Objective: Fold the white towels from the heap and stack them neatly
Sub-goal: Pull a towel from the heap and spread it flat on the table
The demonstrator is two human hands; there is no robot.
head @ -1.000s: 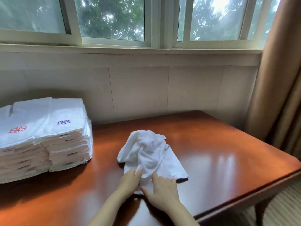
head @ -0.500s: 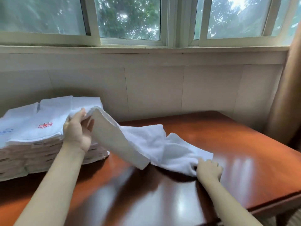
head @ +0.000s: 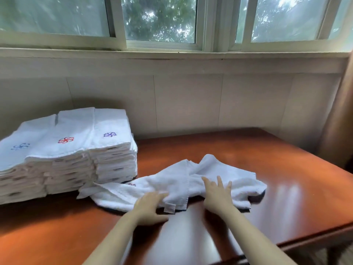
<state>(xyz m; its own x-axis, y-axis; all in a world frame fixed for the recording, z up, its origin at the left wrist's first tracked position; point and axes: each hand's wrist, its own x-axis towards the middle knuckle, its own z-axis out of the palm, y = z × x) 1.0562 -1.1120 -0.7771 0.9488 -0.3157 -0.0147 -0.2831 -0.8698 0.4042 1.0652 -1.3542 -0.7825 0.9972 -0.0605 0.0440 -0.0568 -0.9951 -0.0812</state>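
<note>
A rumpled white towel [head: 177,180] lies spread sideways across the middle of the wooden table [head: 286,184]. A small tag hangs at its near edge. My left hand [head: 149,206] rests on the towel's near edge, fingers laid flat on the cloth. My right hand [head: 217,196] lies on the towel right of centre with its fingers straight and spread. To the left stands a tall stack of folded white towels [head: 76,155], in three side-by-side piles with blue and red embroidered marks on top.
A wall and a wide window [head: 160,20] run behind the table. A brown curtain [head: 340,121] hangs at the right. The table's front edge runs diagonally at lower right, with floor beyond it.
The towel, lifted by my left hand near the stack half a second ago, now lies on the table. Both hands have come to its near edge and middle.
</note>
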